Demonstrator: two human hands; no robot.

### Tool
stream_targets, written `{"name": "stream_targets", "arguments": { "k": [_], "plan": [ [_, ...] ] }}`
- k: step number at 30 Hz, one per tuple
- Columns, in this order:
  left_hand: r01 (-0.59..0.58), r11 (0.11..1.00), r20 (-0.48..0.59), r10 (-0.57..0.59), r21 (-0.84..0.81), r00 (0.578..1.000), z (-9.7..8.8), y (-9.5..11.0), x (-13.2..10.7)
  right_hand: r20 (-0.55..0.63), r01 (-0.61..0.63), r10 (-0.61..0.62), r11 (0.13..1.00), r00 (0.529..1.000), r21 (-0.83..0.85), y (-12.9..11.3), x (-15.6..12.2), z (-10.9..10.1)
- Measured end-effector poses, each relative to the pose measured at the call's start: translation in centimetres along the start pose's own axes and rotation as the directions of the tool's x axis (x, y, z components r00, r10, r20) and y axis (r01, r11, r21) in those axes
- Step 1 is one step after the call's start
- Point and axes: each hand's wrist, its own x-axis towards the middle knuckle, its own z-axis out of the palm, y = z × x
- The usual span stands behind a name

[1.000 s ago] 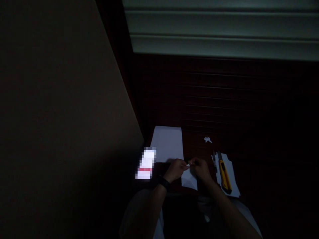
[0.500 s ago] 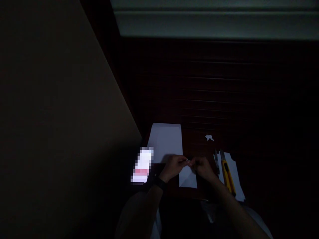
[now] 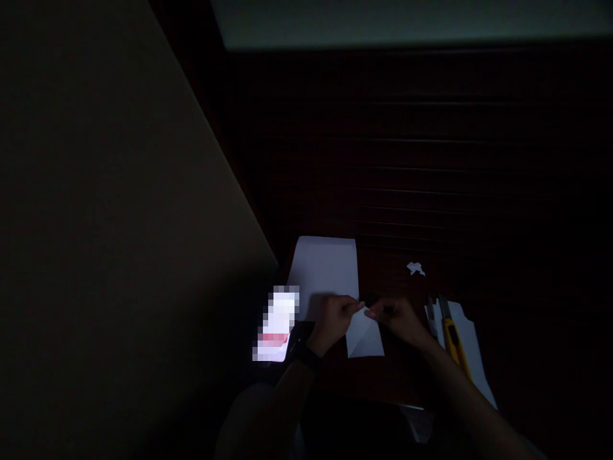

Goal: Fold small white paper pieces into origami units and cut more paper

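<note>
Above the dark reddish-brown wooden table, we see the left hand and right hand pinching, thumb to forefinger, the upper end of a small folded white paper between them; the other fingers are too dim to read. We note a black wristband on the left wrist. Beyond lies a large white sheet; leftward, a glowing pixelated screen; rightward, a crumpled white scrap and a yellow-and-black utility knife on white papers.
</note>
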Motion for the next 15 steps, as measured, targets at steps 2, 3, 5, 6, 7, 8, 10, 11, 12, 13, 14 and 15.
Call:
{"name": "stream_targets", "arguments": {
  "k": [2, 3, 5, 6, 7, 8, 10, 11, 12, 13, 14, 15],
  "plan": [
    [0.016, 0.998, 0.062, -0.012, -0.062, 0.998, -0.3, 0.2, 0.1, -0.024, -0.021, 0.021, 1.000, 0.999, 0.002, 0.3, 0.1, -0.3],
    [0.027, 0.994, 0.110, -0.015, -0.106, 0.994, -0.4, 0.2, 0.1, -0.034, -0.034, 0.034, 0.999, 0.999, 0.003, 0.6, 0.1, -0.5],
    [0.060, 0.980, 0.197, -0.021, -0.191, 0.980, -0.5, 0.2, 0.2, -0.034, -0.055, 0.055, 0.998, 0.998, 0.007, 1.0, 0.3, -0.9],
    [0.079, 0.973, 0.223, -0.029, -0.219, 0.974, -0.5, 0.2, 0.3, -0.029, -0.063, 0.064, 0.998, 0.998, 0.008, 1.1, 0.4, -1.1],
    [0.096, 0.968, 0.237, -0.039, -0.232, 0.971, -0.5, 0.0, 0.4, -0.023, -0.071, 0.071, 0.997, 0.997, 0.009, 1.1, 0.5, -1.2],
    [0.106, 0.966, 0.238, -0.049, -0.235, 0.970, -0.4, -0.1, 0.6, -0.022, -0.071, 0.071, 0.997, 0.997, 0.010, 1.1, 0.5, -1.3],
    [0.113, 0.964, 0.202, -0.064, -0.240, 0.977, -0.2, -0.4, 1.0, -0.031, -0.048, 0.049, 0.999, 0.998, 0.025, 0.8, 0.6, -1.4],
    [0.116, 0.962, 0.162, -0.077, -0.248, 0.984, -0.1, -0.5, 1.3, -0.041, -0.036, 0.037, 0.998, 0.998, 0.043, 0.6, 0.7, -1.3],
    [0.122, 0.958, 0.107, -0.097, -0.260, 0.990, -0.1, -0.6, 1.5, -0.048, -0.027, 0.031, 0.997, 0.998, 0.068, 0.5, 0.7, -1.2],
    [0.131, 0.952, 0.048, -0.123, -0.277, 0.991, 0.0, -0.6, 1.7, -0.049, -0.029, 0.034, 0.995, 0.998, 0.097, 0.3, 0.7, -1.1],
    [0.145, 0.942, -0.008, -0.155, -0.301, 0.988, -0.1, -0.5, 1.9, -0.047, -0.040, 0.046, 0.991, 0.998, 0.127, 0.2, 0.8, -1.0],
    [0.162, 0.929, -0.049, -0.188, -0.332, 0.981, -0.1, -0.5, 2.0, -0.052, -0.056, 0.065, 0.987, 0.997, 0.153, 0.2, 0.8, -0.9]
  ]
}}
